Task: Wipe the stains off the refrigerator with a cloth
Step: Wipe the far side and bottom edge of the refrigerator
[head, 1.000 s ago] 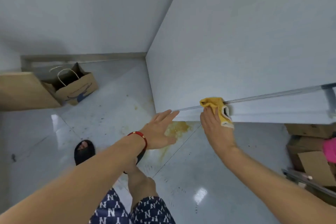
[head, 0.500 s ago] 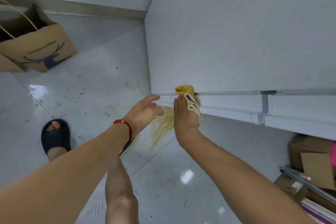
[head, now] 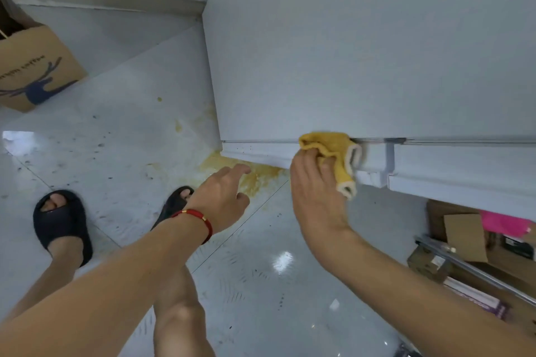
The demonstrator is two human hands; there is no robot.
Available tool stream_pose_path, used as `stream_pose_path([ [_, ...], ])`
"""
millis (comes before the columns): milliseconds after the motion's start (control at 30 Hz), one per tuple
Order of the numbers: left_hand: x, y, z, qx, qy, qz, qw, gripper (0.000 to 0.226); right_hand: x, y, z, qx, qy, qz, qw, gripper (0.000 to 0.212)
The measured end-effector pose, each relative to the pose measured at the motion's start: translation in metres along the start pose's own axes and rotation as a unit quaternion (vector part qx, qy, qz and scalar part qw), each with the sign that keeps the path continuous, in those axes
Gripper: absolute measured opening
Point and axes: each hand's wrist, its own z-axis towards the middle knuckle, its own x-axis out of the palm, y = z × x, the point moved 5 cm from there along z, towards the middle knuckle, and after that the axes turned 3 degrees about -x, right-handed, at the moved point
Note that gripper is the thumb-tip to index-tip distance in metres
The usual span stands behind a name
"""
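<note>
The white refrigerator (head: 362, 52) fills the upper right of the head view, seen from above down to its bottom edge. My right hand (head: 314, 197) grips a crumpled yellow cloth (head: 333, 151) and presses it on the lower trim strip, just left of a small grey bracket (head: 390, 153). My left hand (head: 222, 197), with a red cord at the wrist, hovers with relaxed fingers and holds nothing, below the refrigerator's bottom left corner. A few dark specks mark the trim left of the cloth.
A yellowish spill (head: 246, 177) spreads on the shiny tiled floor under the refrigerator's corner. A brown paper bag (head: 32, 66) stands at far left. Cardboard boxes, a metal rail and a pink item (head: 475, 240) crowd the right. My feet wear dark slippers (head: 62, 220).
My right hand has slid the cloth rightwards along the bottom trim, away from the corner and close to the grey bracket. My left hand stayed open near the corner. The view dipped lower.
</note>
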Motion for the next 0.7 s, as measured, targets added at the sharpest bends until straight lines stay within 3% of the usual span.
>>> stream_pose_path([
  [100,-0.011,-0.029,0.000,0.048,-0.003,-0.036,0.998,0.076,0.004,0.045,0.037,-0.104,0.049,0.064,0.991,0.059],
  [167,-0.022,-0.041,0.005,0.040,-0.020,-0.039,0.998,0.069,0.006,0.060,0.047,-0.144,0.088,0.078,0.983,0.052],
  [233,-0.031,-0.042,0.009,0.009,-0.018,-0.078,0.997,0.050,0.001,0.047,0.042,-0.137,0.078,0.184,0.970,0.030],
  [267,-0.033,-0.041,0.008,0.000,-0.019,-0.109,0.994,0.043,-0.001,0.033,0.034,-0.123,0.063,0.253,0.957,0.029],
  [367,-0.037,-0.034,-0.002,0.001,-0.025,-0.136,0.990,0.041,-0.007,-0.023,-0.006,-0.031,0.002,0.315,0.949,0.054],
  [433,-0.038,-0.021,-0.006,0.004,-0.029,-0.119,0.992,0.042,-0.010,-0.051,-0.035,-0.027,-0.033,0.250,0.967,0.060],
  [533,-0.039,0.011,-0.005,-0.026,-0.054,-0.076,0.995,0.043,-0.003,-0.041,-0.030,-0.029,-0.032,0.118,0.992,0.058],
  [700,-0.029,0.070,0.018,-0.037,-0.057,-0.048,0.997,0.044,0.033,0.101,0.066,-0.112,-0.026,0.049,0.992,0.058],
])
